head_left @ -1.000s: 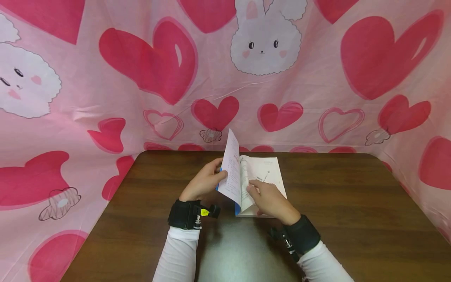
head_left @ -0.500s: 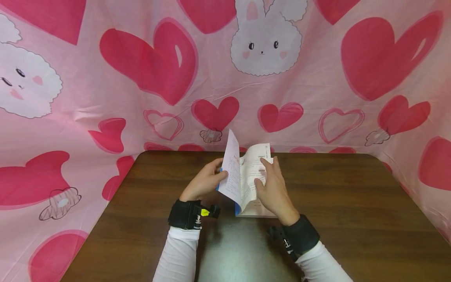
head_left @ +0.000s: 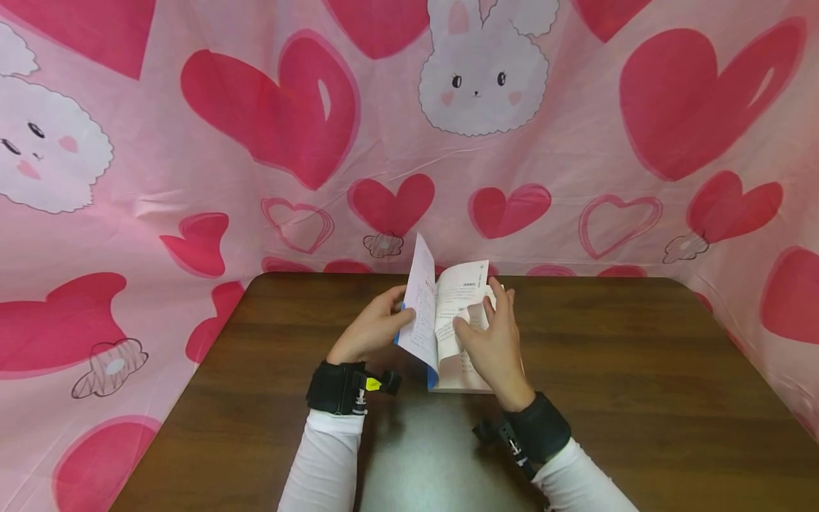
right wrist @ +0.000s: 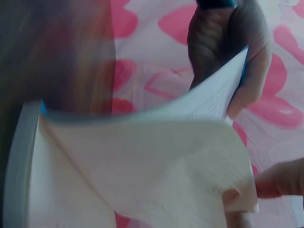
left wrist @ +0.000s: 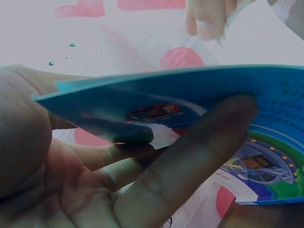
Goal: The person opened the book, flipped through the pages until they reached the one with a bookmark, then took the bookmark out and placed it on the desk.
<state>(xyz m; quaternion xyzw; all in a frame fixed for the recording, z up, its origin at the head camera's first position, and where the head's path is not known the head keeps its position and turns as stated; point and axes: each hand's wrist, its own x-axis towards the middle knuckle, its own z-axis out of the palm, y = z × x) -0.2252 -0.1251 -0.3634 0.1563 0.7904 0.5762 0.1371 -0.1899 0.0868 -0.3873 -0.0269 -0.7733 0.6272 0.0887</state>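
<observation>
An open book (head_left: 462, 384) lies near the far edge of the table. My left hand (head_left: 371, 327) holds its front cover and a white leaf upright between thumb and fingers. The cover's blue outer side (left wrist: 280, 85), with a coloured picture, shows in the left wrist view. At the book's right side, my right hand (head_left: 495, 348) pinches a loose printed page (head_left: 462, 277), which is lifted and curls over. In the right wrist view its thumb (right wrist: 231, 196) presses one side of that page (right wrist: 152, 161), with a finger at the edge. More pages lie flat beneath.
The dark wooden table (head_left: 640, 370) extends on both sides of the book. A pink cloth (head_left: 563, 156) with hearts and rabbits hangs right behind the table's far edge. Black straps with small cameras (head_left: 335, 390) circle both wrists.
My right hand has lifted a page from the book, raising it upright, and the page's lower part now bends under the thumb. My left hand and the cover have stayed in place.
</observation>
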